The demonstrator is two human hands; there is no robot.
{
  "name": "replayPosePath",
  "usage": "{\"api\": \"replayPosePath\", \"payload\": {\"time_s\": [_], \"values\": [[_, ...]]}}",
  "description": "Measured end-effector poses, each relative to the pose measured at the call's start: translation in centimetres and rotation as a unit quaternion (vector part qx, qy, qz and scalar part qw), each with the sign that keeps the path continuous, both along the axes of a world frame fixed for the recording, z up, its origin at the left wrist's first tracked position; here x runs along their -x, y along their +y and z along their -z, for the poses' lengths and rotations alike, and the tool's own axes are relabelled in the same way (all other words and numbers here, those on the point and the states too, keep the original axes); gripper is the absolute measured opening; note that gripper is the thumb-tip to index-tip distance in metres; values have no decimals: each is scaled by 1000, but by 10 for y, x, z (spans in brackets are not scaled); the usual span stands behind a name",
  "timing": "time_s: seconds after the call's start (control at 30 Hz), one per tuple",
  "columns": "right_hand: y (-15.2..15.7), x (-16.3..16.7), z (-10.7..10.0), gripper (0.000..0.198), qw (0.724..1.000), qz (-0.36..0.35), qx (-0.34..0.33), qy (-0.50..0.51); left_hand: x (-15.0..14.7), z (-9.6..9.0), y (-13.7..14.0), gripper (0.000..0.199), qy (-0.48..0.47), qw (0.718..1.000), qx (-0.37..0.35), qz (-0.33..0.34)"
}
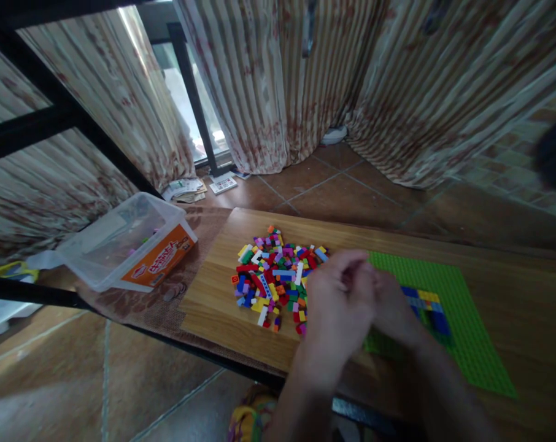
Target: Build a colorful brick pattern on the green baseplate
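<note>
My left hand (335,304) and my right hand (391,304) meet above the wooden board, fingers curled together. Whatever lies between the fingertips is hidden and blurred. To the left of my hands spreads a loose pile of colourful toy building bricks (285,276). Under and to the right of my right hand lies a green baseplate (480,344). On it stands a low build of blue and yellow bricks (437,313), partly covered by my right hand and forearm.
A clear plastic tub (121,239) with an orange label and a few bricks inside stands left of the board (213,301). Black metal bars (98,153) rise at the left. Striped curtains (259,92) hang behind, with papers (186,190) on the tiled floor.
</note>
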State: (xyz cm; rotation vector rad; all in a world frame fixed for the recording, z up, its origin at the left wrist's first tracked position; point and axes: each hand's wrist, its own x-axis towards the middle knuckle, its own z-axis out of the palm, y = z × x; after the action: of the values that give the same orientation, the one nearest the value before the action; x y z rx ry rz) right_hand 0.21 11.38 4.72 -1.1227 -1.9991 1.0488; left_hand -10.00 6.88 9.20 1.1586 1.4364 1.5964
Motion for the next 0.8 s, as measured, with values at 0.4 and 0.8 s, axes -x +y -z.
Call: {"api": "replayPosePath", "payload": {"time_s": [0.4,0.8], "values": [[0,-24,3,27,999,23,-24,-15,148,32,6,42,342,843,346,-229],[4,-34,2,26,999,38,-32,-2,159,41,9,36,357,841,374,-161]]}}
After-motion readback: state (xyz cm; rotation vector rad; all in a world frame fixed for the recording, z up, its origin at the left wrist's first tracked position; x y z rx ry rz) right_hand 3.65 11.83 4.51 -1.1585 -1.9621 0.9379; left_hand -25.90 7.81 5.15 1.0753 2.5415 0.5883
